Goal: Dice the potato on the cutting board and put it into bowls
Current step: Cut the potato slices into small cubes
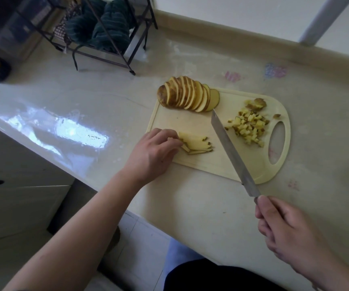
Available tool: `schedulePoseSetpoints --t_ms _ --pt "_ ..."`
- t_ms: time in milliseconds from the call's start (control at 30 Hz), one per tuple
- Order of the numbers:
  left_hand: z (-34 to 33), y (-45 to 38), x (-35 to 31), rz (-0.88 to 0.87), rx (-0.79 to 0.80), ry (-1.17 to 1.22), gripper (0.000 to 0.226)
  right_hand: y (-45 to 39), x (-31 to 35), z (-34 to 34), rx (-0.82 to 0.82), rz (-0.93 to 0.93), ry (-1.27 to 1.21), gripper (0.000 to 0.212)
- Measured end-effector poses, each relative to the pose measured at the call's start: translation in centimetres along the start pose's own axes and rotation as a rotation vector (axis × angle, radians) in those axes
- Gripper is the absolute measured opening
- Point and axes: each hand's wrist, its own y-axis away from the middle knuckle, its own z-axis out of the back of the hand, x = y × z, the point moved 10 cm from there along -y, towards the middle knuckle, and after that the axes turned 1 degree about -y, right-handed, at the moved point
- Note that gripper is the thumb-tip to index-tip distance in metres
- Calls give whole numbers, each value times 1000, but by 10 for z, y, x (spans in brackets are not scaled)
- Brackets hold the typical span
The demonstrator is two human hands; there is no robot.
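Where the head camera looks down on the bench (190, 206), a pale board (190, 122) lies with its handle hole to the right. The left hand (152, 154) rests on the board's near left edge, its fingers (169, 139) curled and pressed together onto a small stack of strips (196, 142). The strips lie just right of the fingertips, touching them, their long axis running left to right and their free ends pointing toward the knife (230, 148). The right hand (285, 225) is off the board at the near right, its fingers wrapped tight round the knife's handle. The blade slants from that hand up and left across the board, its tip just below the sliced potato (186, 95). It passes between the strips and the dice (249, 127), apart from both. The sliced potato stands at the board's far left corner, slices fanned and leaning, the row running left to right. The dice are heaped near the handle hole.
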Motion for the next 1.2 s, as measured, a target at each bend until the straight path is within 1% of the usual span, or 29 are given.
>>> schedulePoseSetpoints --t_ms 100,233,300,433,533,600,633,700,767,800,867,900,1067,1133,1200 --pt "-4 -2 -1 7 24 -47 15 -1 -1 2 9 -12 -25 81" --pt "-10 -5 1 125 130 -103 24 0 -1 1 19 -8 -15 80" --pt "-10 -8 -3 95 172 -133 25 1 -1 1 22 0 7 79" --pt "-11 -12 -11 -19 243 -241 21 1 -2 1 29 -4 -1 80" --pt "-13 -17 -13 -49 280 -277 23 1 -3 1 44 -10 -13 79" --pt "-12 -20 -12 -46 280 -231 25 0 -2 0 55 -13 -20 79" --pt "-11 -22 -9 -14 273 -190 26 0 -2 0 57 -16 -23 79" --pt "-5 -34 -1 103 231 -124 29 -1 -2 1 52 -17 -15 81" --pt "-4 -52 4 196 198 -71 27 -2 -1 2 45 -12 1 81" --pt "-8 -60 3 196 217 -44 26 -2 -1 2 45 -12 2 81" --pt "-21 -71 -5 122 300 9 28 -2 -1 3 44 -21 -3 81" --pt "-25 -72 -8 86 318 29 31 -2 -2 4 46 -25 -3 81" --pt "-17 -57 -4 84 244 112 30 -1 -5 7 47 -32 1 78" --pt "-17 -48 0 80 299 110 38 -1 -4 7 48 -27 7 79" --pt "-19 -41 3 100 376 18 51 0 -3 6 50 -23 -1 79"
